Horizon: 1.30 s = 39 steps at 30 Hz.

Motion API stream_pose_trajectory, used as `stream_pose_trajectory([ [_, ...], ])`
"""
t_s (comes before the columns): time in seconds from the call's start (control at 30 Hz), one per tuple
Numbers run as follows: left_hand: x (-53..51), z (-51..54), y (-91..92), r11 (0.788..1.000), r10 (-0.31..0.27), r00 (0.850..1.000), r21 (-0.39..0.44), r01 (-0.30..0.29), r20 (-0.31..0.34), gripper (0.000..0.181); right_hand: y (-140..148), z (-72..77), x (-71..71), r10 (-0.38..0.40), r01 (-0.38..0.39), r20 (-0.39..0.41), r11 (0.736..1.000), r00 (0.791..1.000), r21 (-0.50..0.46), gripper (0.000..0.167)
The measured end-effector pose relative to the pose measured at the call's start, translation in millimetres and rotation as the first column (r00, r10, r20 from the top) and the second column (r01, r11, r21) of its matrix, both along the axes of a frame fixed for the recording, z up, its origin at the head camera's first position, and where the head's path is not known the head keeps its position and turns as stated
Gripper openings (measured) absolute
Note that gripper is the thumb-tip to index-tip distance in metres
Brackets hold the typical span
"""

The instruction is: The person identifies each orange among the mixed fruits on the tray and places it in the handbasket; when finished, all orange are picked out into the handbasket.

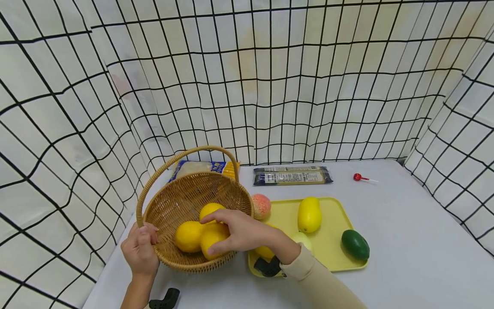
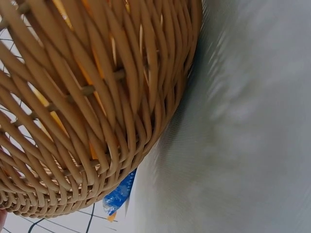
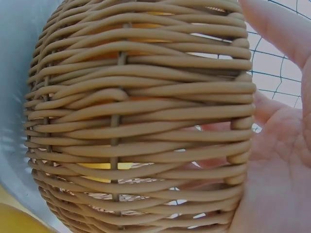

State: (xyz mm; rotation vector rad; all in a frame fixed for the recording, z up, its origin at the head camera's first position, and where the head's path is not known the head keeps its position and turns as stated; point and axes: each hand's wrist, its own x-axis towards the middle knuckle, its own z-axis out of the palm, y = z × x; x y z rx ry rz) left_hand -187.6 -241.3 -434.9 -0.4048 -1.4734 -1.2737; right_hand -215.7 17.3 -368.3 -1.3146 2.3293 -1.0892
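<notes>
Head view: nearest to the person, the left rim of the basket [image 1: 197, 186] is gripped by the left hand [image 1: 140, 249], beside the foot of the handle [image 1: 208, 148]. The basket is seen close above the table [image 1: 405, 240], with its mouth leaning toward the person; whether its base is fully rested there cannot be told. Inside it, three yellow fruits [image 1: 188, 237] are gathered in a group. Over the front one, the right hand [image 1: 243, 231] is held wide, with thumb and fingers spread; whether the fruit is touched cannot be told.

The basket is judged light and rather stiff, and is best held at the rim or handle. The fruits look smooth, firm and perhaps a little slippery, so each should be taken round its widest part.

To the right, a yellow tray [image 1: 287, 210] is placed, with a green fruit [image 1: 355, 244] and a long yellow fruit [image 1: 309, 214] on it. By the basket's right rim, a peach [image 1: 261, 206] is seen. Farther away, a blue-and-yellow bag [image 1: 189, 167], a dark packet [image 1: 292, 176] and a red lollipop [image 1: 359, 177] are laid before the net [image 1: 279, 103].
</notes>
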Motion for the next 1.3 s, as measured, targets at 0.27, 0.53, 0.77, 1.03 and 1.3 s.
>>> stream_pose_trajectory([
  [0.27,-1.3,-4.7,-1.8,1.0,0.007,1.0,0.002,-0.007,0.015,0.035,10,0.3,6.3,-0.049,0.048,-0.007,0.99,0.999,-0.131,0.056],
  [0.53,-2.3,-10.1,-5.3,0.999,0.015,0.997,0.031,-0.017,0.07,0.038,38,-1.2,13.7,-0.141,0.154,0.064,0.924,0.988,-0.349,0.046],
  [0.77,-2.5,-11.0,-7.7,0.999,0.012,0.998,0.033,-0.014,0.063,0.038,63,-10.6,16.2,-0.256,0.242,0.029,0.863,0.966,-0.443,0.038],
  [1.03,-1.5,-10.1,-8.2,0.999,0.027,0.997,0.026,-0.029,0.068,0.038,89,-36.5,20.4,-0.362,0.349,0.027,0.872,0.932,-0.344,0.037],
  [1.3,-2.2,-10.0,-8.0,0.999,0.022,0.998,0.024,-0.023,0.067,0.038,97,-57.3,22.1,-0.417,0.401,0.003,0.872,0.909,-0.28,0.045],
])
